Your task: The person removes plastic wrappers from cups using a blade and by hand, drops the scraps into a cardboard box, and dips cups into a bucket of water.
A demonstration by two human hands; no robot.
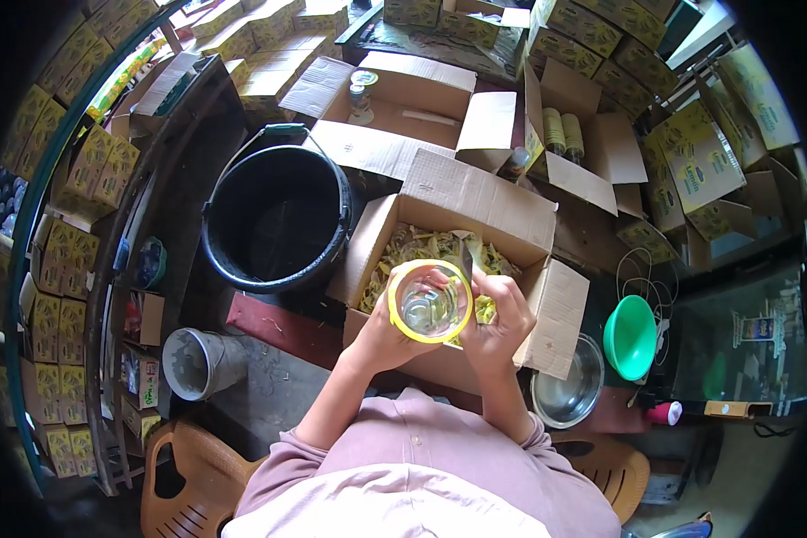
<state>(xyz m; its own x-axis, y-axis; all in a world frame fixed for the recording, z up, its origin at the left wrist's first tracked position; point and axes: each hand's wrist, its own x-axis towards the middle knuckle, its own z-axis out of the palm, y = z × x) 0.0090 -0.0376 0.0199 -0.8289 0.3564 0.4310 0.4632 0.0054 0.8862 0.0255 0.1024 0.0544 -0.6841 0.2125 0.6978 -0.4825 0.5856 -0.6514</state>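
Above an open cardboard box [475, 199], my left hand [378, 334] wraps round a clear jar [426, 309]. The jar's mouth is turned up toward me, with a bright yellow band [406, 335] round its rim. Its inside looks bare down to the base. My right hand [498, 325] is closed on a knife [465, 260], whose dark narrow blade points away from me beside the rim; its handle is hidden in my fingers. Yellow-green scraps [375, 280] and crumpled clear film fill the box below.
A black bucket [213, 220] stands at the left, with a grey bucket [177, 363] nearer me. Another open carton [390, 73] holds jars behind. At the right are a green bowl [630, 337] and a steel bowl [572, 394]. Stacked yellow cartons [58, 323] line the sides.
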